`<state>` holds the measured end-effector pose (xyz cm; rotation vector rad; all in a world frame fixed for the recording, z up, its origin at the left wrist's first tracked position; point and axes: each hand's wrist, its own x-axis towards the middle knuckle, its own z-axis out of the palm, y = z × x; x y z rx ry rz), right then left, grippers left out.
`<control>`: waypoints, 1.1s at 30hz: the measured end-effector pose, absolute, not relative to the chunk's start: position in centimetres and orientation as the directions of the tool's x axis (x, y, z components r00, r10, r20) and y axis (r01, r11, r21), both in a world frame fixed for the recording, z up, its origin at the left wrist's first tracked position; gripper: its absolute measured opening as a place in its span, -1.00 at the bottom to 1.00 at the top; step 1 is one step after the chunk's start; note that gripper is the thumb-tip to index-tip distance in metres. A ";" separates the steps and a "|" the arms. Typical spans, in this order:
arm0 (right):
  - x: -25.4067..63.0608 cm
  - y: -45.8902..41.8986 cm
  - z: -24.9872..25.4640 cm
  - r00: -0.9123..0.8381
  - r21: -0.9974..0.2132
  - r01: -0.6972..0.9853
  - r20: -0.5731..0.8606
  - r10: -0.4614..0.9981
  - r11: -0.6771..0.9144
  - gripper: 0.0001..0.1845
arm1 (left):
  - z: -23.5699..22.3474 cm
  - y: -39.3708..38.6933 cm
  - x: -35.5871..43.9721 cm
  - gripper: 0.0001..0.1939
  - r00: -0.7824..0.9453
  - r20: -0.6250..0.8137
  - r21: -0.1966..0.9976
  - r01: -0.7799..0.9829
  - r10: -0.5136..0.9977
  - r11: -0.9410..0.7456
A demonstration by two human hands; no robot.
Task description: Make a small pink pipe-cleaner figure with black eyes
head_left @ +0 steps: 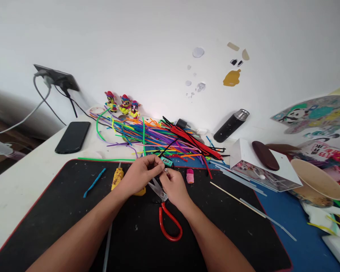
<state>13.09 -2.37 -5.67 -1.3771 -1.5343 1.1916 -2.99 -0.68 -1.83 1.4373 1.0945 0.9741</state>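
Observation:
My left hand (143,172) and my right hand (174,187) meet above the black mat (136,230), their fingertips pinched together. Between them is a small teal piece (166,161) with dark marks; a thin black pipe cleaner (170,147) appears to extend from it, though fingers hide the join. Scissors (170,226) with red handles lie below my hands, blades apart and partly covered by my right hand. Under my left wrist rests a yellow glue gun (117,178), partly hidden, with a translucent glue stick (108,245) behind it. Right of my hands stands a pink wound piece (189,176).
Pipe cleaners (155,134) are heaped along the wall, near three small figures (125,104). A phone (73,137) lies left; a blue twisted piece (94,183) is on the mat. Rightward are a black flask (231,125), glue sticks (240,177), a white box (260,166) and a bowl (317,179).

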 end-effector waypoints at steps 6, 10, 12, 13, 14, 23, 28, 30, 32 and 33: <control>13.2 -2.3 -5.9 -0.146 -0.959 0.284 -0.053 0.988 -0.010 -0.50 | -1.9 -0.8 -3.0 -0.67 0.257 0.003 0.992 0.121 0.966 -0.036; 13.3 -2.3 -6.3 -0.153 -0.975 0.219 -0.081 0.985 -0.046 -0.52 | -1.7 -0.7 -3.2 -0.65 0.266 -0.017 0.992 0.124 0.964 -0.016; 13.3 -2.3 -6.5 -0.152 -0.977 0.208 -0.080 0.985 -0.048 -0.54 | -1.6 -0.6 -3.4 -0.65 0.282 -0.039 0.994 0.109 0.959 0.008; 13.3 -2.3 -6.5 -0.151 -0.977 0.209 -0.077 0.985 -0.045 -0.55 | -1.6 -0.5 -3.4 -0.64 0.294 -0.055 0.995 0.096 0.954 0.028; 13.4 -2.3 -6.5 -0.152 -0.976 0.212 -0.073 0.986 -0.039 -0.55 | -1.5 -0.4 -3.5 -0.63 0.306 -0.072 0.996 0.081 0.949 0.049; 13.4 -2.4 -5.5 -0.173 -0.959 0.283 -0.025 0.985 0.025 -0.61 | -1.2 -0.2 -3.6 -0.56 0.328 -0.169 0.985 0.046 0.929 0.164; 13.4 -2.5 -5.4 -0.206 -0.951 0.307 -0.022 0.978 0.043 -0.61 | -1.2 -0.1 -4.0 -0.59 0.346 -0.198 0.980 0.081 0.917 0.181; 13.4 -2.6 -5.6 -0.216 -0.947 0.318 -0.025 0.976 0.047 -0.61 | -1.1 -0.1 -4.2 -0.60 0.357 -0.216 0.976 0.096 0.909 0.194; 13.4 -2.6 -5.7 -0.220 -0.943 0.330 -0.027 0.975 0.048 -0.62 | -0.8 -0.1 -4.3 -0.61 0.365 -0.234 0.972 0.116 0.901 0.205; 13.4 -2.6 -5.7 -0.222 -0.941 0.335 -0.027 0.975 0.050 -0.62 | -0.7 -0.1 -4.4 -0.61 0.368 -0.240 0.970 0.122 0.898 0.209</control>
